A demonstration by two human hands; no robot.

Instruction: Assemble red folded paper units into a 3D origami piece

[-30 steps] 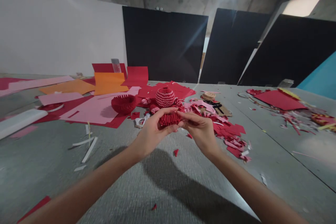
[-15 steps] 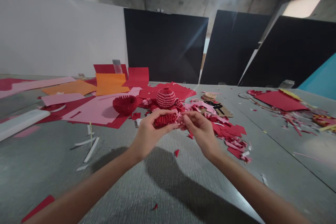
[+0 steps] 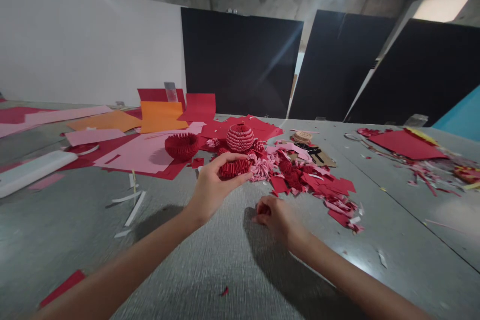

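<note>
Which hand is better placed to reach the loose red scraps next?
Probably the right hand: it's nearer the red scraps, while the left hand holds the spiky red paper piece.

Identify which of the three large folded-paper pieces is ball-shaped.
The pink-and-red piece beyond the left hand; the bowl-shaped red piece is open-topped, and that hand grips the low red piece.

no words, numbers, brands or signs legible anywhere. only black strokes, seen on the brown card [image 3: 327,160] to the right of the striped paper ball [image 3: 240,138]; too small and too unclear to make out as letters or characters.
</note>
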